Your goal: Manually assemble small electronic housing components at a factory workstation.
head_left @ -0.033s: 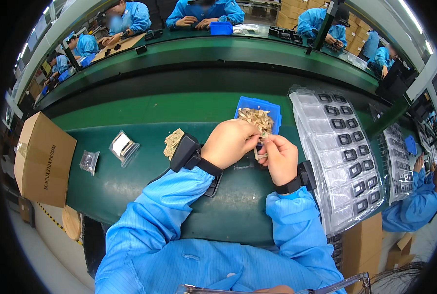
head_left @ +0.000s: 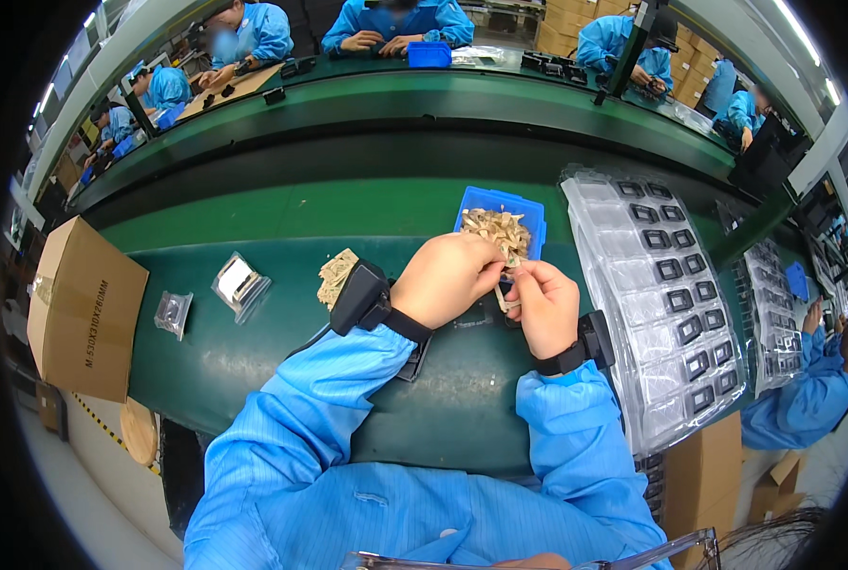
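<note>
My left hand (head_left: pixel 450 279) and my right hand (head_left: pixel 548 308) meet at the near edge of a blue bin (head_left: pixel 541 224). Their thumbs and fingertips are pinched together on a small beige strip (head_left: pixel 502 300), which hangs down beside the right fingers. Its exact kind is too small to make out. Many similar beige, folded-looking pieces (head_left: pixel 493 228) fill the bin. Left of my left wrist lies a flat heap of beige pieces (head_left: pixel 334 277), partly covered by the black device on that wrist. A dark flat object (head_left: pixel 415 367) shows under my left forearm, mostly hidden.
On the right, clear plastic trays (head_left: pixel 623 285) hold rows of black frame-shaped parts. Two clear bags (head_left: pixel 241 288) (head_left: pixel 172 314) with small parts lie left on the green table. A cardboard box (head_left: pixel 89 309) stands at the left edge. Co-workers in blue sit across and at right.
</note>
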The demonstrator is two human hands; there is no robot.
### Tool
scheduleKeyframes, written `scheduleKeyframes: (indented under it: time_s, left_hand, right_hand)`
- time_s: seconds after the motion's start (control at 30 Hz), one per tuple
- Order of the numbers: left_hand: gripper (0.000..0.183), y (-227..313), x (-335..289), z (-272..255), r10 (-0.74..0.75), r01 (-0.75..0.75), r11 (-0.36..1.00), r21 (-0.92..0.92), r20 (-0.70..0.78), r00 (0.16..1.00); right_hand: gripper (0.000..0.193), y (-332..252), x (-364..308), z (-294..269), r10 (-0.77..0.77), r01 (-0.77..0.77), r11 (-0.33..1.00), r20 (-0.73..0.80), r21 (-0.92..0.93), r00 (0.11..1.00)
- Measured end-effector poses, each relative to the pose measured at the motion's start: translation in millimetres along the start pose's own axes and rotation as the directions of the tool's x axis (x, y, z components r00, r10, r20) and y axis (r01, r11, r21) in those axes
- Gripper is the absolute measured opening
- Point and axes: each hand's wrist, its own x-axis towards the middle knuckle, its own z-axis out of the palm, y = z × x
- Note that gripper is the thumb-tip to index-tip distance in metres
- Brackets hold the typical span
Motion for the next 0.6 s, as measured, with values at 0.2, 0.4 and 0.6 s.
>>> scheduleKeyframes:
  time_s: [0.2,0.4,0.6]
  left_hand:
    - [0.009,8.2,3.0,-7.7,0.078,-0.090,0.992,0.093,0.126,0.989]
    - [0.010,5.2,8.6,-20.1,0.180,-0.219,0.954,0.203,0.191,0.965]
    - [0.016,-14.2,3.4,-6.9,-0.008,0.019,0.993,0.114,-0.094,0.996]
  right_hand:
    - [0.013,0.6,8.4,-12.6,-0.068,0.075,0.993,0.071,-0.091,0.995]
    - [0.013,0.9,7.4,-14.4,-0.052,0.096,0.980,0.239,-0.175,0.970]
    - [0.013,-6.6,7.7,-12.8,0.155,-0.160,0.987,0.188,0.011,0.970]
